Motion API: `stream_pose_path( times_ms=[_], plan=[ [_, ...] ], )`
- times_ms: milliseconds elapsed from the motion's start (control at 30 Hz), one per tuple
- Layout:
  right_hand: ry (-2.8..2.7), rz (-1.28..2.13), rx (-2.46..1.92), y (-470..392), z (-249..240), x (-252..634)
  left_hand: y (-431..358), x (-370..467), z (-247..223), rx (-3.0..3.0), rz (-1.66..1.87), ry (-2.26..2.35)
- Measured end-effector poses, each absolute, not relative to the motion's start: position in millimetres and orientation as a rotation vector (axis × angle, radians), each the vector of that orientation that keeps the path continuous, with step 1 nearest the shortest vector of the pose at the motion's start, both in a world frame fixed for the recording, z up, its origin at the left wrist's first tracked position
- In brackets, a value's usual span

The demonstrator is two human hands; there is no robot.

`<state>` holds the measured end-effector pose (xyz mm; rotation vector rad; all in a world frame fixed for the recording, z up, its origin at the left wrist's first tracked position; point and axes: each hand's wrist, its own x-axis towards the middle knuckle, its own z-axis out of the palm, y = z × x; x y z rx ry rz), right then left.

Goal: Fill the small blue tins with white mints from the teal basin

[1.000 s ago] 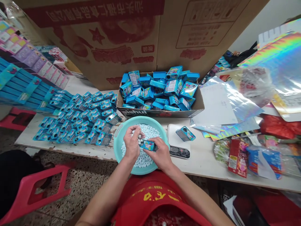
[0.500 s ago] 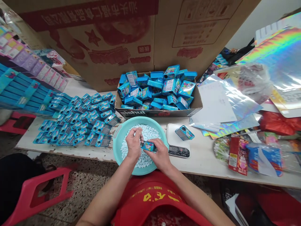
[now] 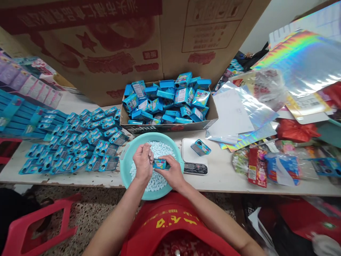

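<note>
My right hand (image 3: 173,172) holds a small blue candy box (image 3: 159,164) on its side over the turquoise basin (image 3: 125,177). Its open end points toward my left hand (image 3: 144,162), which is curled closed right beside it. What lies inside the left fingers is hidden. Pale blue candies (image 3: 156,182) cover the bottom of the basin below both hands. Just right of the basin, another blue candy box (image 3: 200,147) sits on a white digital scale (image 3: 188,151).
A carton (image 3: 170,128) heaped with blue boxes stands behind the basin, before a large cardboard box (image 3: 170,39). Many empty-looking boxes (image 3: 77,142) stand in rows at left. Paper sheets (image 3: 231,113) and bagged sweets (image 3: 282,170) lie right. A red stool (image 3: 39,220) is lower left.
The view has shifted, so the scene sits further left. My left hand has curled more tightly, tipping upright beside the box. The right hand keeps its hold on the candy box.
</note>
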<state>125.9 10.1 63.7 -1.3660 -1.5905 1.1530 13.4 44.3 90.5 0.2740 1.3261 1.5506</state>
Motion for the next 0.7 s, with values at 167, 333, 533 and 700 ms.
stream_pose_path(
  times_ms=[167, 333, 533, 700],
  plan=[
    [-1.524, 1.257, -1.399, 8, 56, 128, 49, -7, 84, 0.184, 1.510, 1.269],
    [-1.443, 1.298, -1.415, 3, 66, 141, 46, -30, 50, 0.045, 1.171, 1.412],
    [-1.279, 1.373, -1.433, -14, 91, 173, 21, -19, 15, 0.117, 0.783, 1.389],
    [-1.015, 1.324, -1.608, -35, 103, 224, 27, -9, 24, 0.238, 0.661, 1.368]
  ],
)
